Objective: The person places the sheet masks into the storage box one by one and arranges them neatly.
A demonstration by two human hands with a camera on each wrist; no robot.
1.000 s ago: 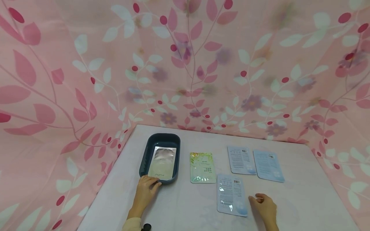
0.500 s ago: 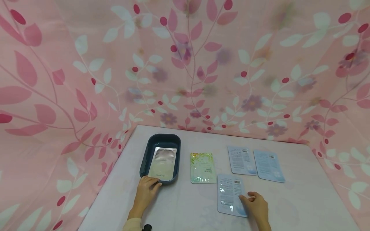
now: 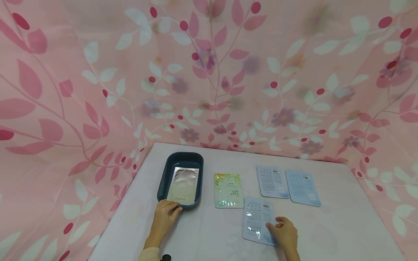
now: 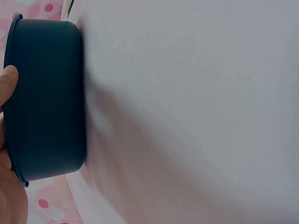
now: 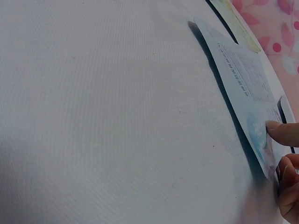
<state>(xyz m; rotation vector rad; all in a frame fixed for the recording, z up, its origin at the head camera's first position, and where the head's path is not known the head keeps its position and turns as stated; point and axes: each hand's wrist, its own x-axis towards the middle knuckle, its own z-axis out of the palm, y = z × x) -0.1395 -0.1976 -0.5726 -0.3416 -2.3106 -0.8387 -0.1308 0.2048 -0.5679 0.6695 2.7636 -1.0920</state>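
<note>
My left hand (image 3: 164,217) grips the near rim of a dark blue tray (image 3: 185,158). In the left wrist view the thumb lies on the tray's outer wall (image 4: 46,98), with the fingers over the rim. Inside the tray lies a silver and pale green sheet mask packet (image 3: 183,185). At the table's front right, my right hand (image 3: 286,233) pinches the right edge of a light blue sheet mask packet (image 3: 256,219). The right wrist view has the thumb on top of this blue packet (image 5: 245,86) and the other fingers curled at its edge.
A green floral packet (image 3: 228,190) lies between the tray and the blue packets. Two more blue packets, one left (image 3: 272,181) and one right (image 3: 303,187), lie farther back. The white-covered table (image 3: 209,235) meets a pink floral curtain (image 3: 215,83) behind and at the sides.
My right hand has moved left from beside the near blue packet onto its right edge and taken hold of it. The packet has shifted slightly left. My left hand stays on the tray.
</note>
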